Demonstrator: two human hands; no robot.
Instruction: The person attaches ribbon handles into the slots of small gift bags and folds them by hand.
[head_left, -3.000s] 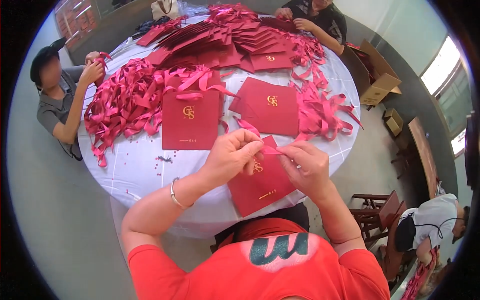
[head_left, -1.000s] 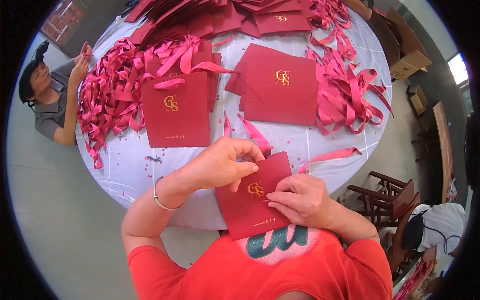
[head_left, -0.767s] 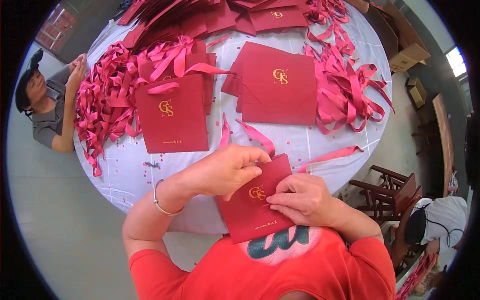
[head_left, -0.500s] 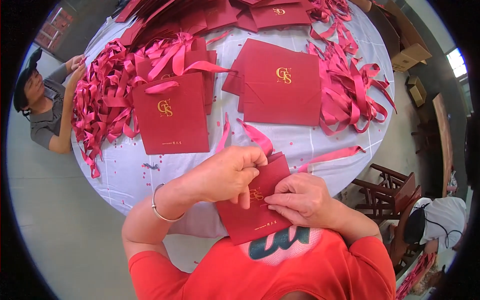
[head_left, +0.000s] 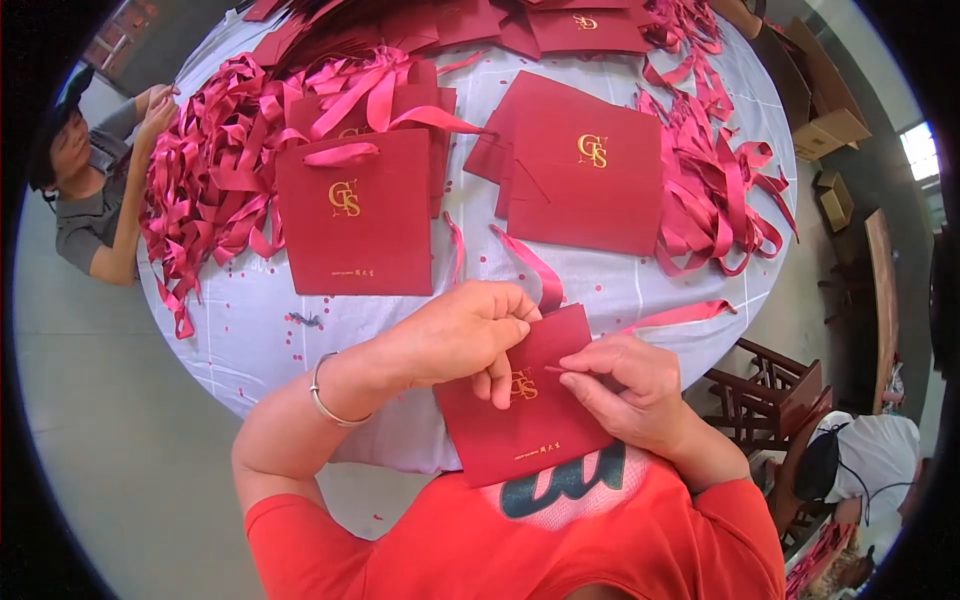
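A small dark-red paper gift bag (head_left: 530,435) lies tilted at the table's near edge, against my shirt. My left hand (head_left: 465,335) is closed at the bag's top edge, thumb and forefinger pinching there, the other fingers curled over its front. What lies under those fingertips is partly hidden. Just right of the gold print, my right hand (head_left: 630,385) pinches a thin pink ribbon end between thumb and forefinger. Beyond the bag, a loose pink ribbon (head_left: 530,262) rises from its top. Another pink ribbon (head_left: 685,314) stretches out to the right, behind my right hand.
Finished-looking red bags (head_left: 355,235) lie at left, flat ones (head_left: 590,195) at right. Ribbon heaps (head_left: 220,170) (head_left: 715,210) flank them, with more bags (head_left: 430,25) behind. A person (head_left: 95,190) works at far left. Wooden stools (head_left: 770,385) and another person (head_left: 865,465) are at right.
My right hand has lifted slightly up and right off the bag's front, drawing the thin pink end with it. My left hand stays at the top edge. The view has shifted a little.
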